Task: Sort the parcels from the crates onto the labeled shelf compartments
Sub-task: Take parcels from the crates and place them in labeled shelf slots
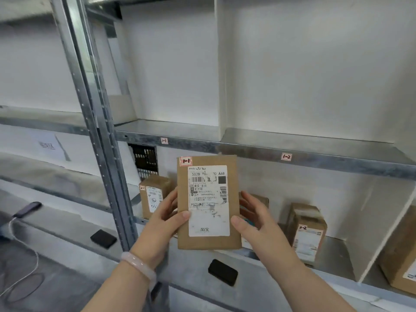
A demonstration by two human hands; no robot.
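Flat brown parcel with a red 1-1 sticker being held upright in front of the steel shelving

The left hand and right hand are each gripping one long edge, thumbs lying on the front, fingers curling behind. Behind it four boxes are standing on the lower shelf: one at left, one half hidden by the right hand, one marked 2-2, one cut off at the frame edge. Two tags, 1-1 and 1-2, are sticking to the lip above, and two black pads are lying below
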